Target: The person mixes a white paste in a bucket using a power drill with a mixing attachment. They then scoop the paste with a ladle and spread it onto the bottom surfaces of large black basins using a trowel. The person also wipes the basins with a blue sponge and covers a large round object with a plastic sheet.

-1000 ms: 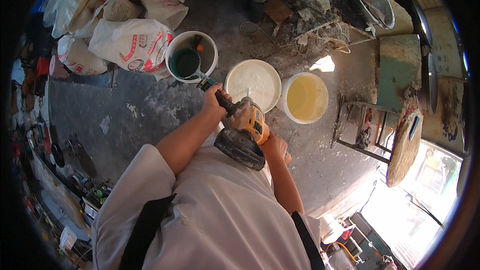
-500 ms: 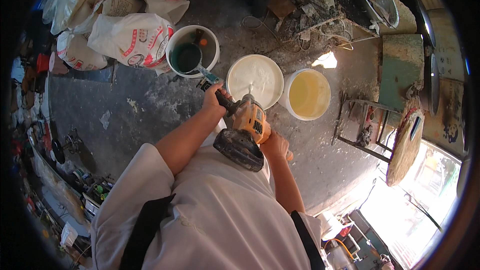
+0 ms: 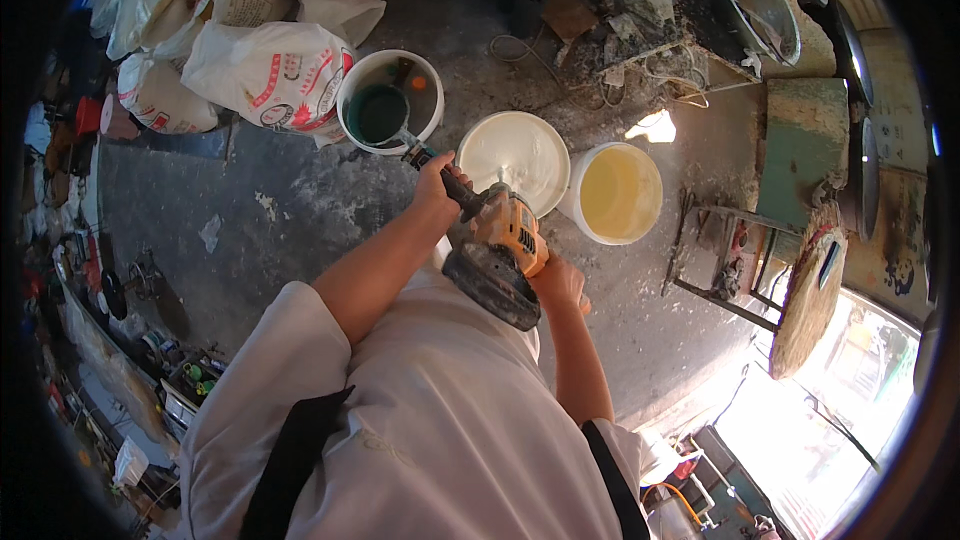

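A yellow-orange cordless drill [image 3: 512,230] with a dusty black battery is held in front of my body. My left hand [image 3: 437,187] is closed around its black side handle. At its rear grip, my right hand [image 3: 562,283] is wrapped round the housing, fingers partly hidden. From the chuck a thin shaft runs down into a white bucket [image 3: 567,165] of creamy white mix; the shaft's lower end is hidden in it. Left of this bucket stands a pail [image 3: 440,105] with a dark green scoop [image 3: 377,116] in it. On the right is a bucket [image 3: 659,190] of yellowish liquid.
Printed white sacks [image 3: 265,70] are piled at the far left. A cluttered, dust-caked bench [image 3: 650,50] with loose cables stands at the far right. To the right are a metal frame [image 3: 725,250] and a round board [image 3: 808,295]. Tools and clutter line the left edge.
The drill and both hands have shifted slightly right, and its battery end sits a little farther from me. White mix in the bucket looks swirled differently. Both grips stay closed.
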`<state>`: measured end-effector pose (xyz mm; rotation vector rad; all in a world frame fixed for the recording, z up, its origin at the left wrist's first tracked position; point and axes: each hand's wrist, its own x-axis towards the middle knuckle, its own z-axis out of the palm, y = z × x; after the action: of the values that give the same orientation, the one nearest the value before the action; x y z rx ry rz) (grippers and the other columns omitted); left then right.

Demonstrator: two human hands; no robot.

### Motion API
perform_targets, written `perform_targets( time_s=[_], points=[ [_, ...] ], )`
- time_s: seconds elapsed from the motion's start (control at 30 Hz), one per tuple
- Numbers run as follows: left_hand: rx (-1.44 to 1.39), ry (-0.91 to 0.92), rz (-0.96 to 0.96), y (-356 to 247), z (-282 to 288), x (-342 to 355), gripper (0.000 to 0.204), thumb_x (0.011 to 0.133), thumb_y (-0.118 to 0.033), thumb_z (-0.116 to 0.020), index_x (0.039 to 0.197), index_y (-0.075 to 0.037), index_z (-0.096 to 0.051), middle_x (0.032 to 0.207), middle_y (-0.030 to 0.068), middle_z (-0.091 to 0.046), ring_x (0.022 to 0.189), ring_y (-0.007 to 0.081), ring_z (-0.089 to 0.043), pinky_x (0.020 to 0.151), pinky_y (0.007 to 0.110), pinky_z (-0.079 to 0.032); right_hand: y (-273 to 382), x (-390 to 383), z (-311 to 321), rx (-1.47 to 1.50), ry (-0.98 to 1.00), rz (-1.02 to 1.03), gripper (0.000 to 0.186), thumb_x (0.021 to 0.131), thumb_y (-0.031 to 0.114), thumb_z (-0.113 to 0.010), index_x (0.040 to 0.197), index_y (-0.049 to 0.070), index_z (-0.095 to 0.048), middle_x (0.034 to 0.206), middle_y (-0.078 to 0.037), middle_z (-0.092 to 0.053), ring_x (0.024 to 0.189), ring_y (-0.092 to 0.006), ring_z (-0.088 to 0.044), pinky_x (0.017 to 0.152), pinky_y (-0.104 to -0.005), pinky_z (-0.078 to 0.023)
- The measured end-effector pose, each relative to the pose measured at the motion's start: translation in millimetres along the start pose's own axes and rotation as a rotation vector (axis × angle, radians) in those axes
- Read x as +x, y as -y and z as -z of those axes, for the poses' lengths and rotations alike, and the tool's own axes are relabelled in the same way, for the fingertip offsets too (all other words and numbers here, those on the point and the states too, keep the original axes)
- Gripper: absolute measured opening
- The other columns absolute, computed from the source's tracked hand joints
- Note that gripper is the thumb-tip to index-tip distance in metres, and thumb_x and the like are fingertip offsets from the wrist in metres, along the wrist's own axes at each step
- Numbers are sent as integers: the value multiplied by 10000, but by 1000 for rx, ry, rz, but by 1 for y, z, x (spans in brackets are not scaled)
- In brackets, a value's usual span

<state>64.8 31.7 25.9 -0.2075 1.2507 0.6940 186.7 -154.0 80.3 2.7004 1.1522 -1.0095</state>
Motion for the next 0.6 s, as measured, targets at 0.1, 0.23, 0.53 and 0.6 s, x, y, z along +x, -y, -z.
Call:
perform_targets(
  time_s=[0.1, 0.23, 0.53, 0.6],
  points=[
    [-8, 11, 7, 0, -1, 2, 210, 730, -153, -602, 656, -87, -417, 611, 47, -446, 552, 204, -451, 591, 380, -414, 0, 3, 4, -34, 34, 11, 249, 696, 262, -549, 905, 138, -604, 804, -118, -628, 759, -294, -598, 661, -389, -464],
    [1, 15, 14, -2, -1, 3, 231, 708, -164, -620, 623, -103, -415, 594, 35, -450, 540, 189, -460, 592, 356, -427, 1, 3, 5, -18, 30, 16, 271, 701, 299, -558, 926, 155, -606, 799, -115, -628, 760, -295, -597, 659, -389, -463],
    [12, 16, 0, -2, 3, 3, 209, 722, -157, -612, 663, -100, -419, 605, 42, -449, 551, 200, -452, 585, 375, -418, 5, 1, 3, -29, 37, -10, 283, 684, 289, -571, 932, 159, -608, 798, -117, -628, 776, -293, -594, 676, -381, -462],
    [24, 28, -7, -2, 2, 3, 215, 714, -165, -617, 651, -109, -419, 589, 34, -453, 540, 192, -459, 575, 364, -424, 6, 0, 3, -27, 22, -26, 280, 680, 276, -573, 927, 151, -609, 802, -117, -628, 779, -293, -594, 679, -378, -462]
  ],
)
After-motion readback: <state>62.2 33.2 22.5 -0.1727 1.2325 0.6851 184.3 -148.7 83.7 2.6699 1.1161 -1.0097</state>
